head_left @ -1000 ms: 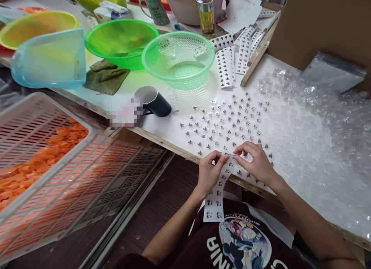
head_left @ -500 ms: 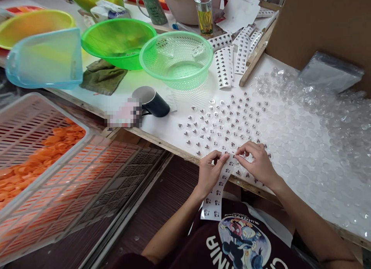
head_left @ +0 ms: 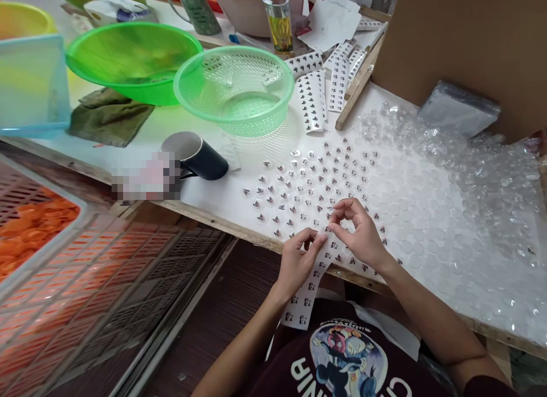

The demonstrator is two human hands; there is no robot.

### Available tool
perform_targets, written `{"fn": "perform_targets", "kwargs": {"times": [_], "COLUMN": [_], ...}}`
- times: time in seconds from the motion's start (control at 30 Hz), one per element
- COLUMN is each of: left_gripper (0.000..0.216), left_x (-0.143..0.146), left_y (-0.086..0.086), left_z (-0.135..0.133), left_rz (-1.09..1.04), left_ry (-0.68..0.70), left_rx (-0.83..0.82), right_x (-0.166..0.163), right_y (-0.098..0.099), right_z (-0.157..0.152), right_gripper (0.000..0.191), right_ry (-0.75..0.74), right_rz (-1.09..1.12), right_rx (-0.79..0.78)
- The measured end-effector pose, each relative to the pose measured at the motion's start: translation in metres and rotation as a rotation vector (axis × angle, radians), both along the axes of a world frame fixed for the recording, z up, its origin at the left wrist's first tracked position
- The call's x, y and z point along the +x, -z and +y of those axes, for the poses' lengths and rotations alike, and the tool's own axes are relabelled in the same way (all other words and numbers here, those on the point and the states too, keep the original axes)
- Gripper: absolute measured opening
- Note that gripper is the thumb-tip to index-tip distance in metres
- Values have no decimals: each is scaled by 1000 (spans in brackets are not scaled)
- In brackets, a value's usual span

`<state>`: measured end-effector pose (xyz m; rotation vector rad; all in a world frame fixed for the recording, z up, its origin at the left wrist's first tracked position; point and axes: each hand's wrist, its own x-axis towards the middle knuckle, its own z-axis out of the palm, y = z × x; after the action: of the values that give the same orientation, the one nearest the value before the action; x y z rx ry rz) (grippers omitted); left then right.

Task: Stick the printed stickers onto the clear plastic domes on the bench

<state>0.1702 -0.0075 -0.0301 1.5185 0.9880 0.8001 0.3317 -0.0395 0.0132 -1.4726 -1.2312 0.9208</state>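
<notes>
My left hand (head_left: 298, 260) pinches the upper end of a white sticker strip (head_left: 301, 303) between thumb and fingers. The strip carries rows of small dark printed figures and hangs down over the table edge towards my lap. Just right of it, my right hand (head_left: 359, 232) has thumb and index finger curled together over the discs. A small dark mark shows at its fingertips, seemingly a sticker, partly hidden. Around both hands lie many clear round discs with stickers (head_left: 314, 195). Plain clear discs (head_left: 414, 243) spread to the right of my right hand.
A dark mug (head_left: 207, 160) lies tipped near the front edge. Behind are a pale green colander (head_left: 235, 121), a green basin (head_left: 132, 86) and more sticker sheets (head_left: 311, 103). Clear discs are heaped (head_left: 491, 180) at right. A crate (head_left: 85, 215) holding orange pieces stands lower left.
My right hand has moved up and away from the strip's top end, over the stickered discs. My left hand still holds the strip. The view has shifted rightwards.
</notes>
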Motion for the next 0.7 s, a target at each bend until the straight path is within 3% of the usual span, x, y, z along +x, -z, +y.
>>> {"fn": "perform_targets", "kwargs": {"times": [0.07, 0.17, 0.27, 0.37, 0.47, 0.7], "left_gripper": [30, 30, 30, 29, 30, 30], "left_x": [-1, -1, -1, 0, 0, 0], "left_y": [1, 3, 4, 5, 5, 4], "left_z": [1, 2, 3, 3, 3, 4], "left_rz": [3, 12, 14, 11, 11, 39], "left_ry": [14, 15, 14, 14, 13, 17], "left_rx": [10, 21, 25, 34, 41, 41], "right_x": [17, 72, 145, 198, 219, 219], "right_y": [-3, 0, 15, 33, 45, 60], "right_z": [3, 21, 53, 83, 101, 118], "right_gripper": [29, 34, 41, 43, 44, 43], "right_ry": [44, 206, 418, 548, 575, 529], "right_rz": [-30, -136, -249, -249, -237, -448], "right_rx": [29, 45, 86, 14, -54, -157]}}
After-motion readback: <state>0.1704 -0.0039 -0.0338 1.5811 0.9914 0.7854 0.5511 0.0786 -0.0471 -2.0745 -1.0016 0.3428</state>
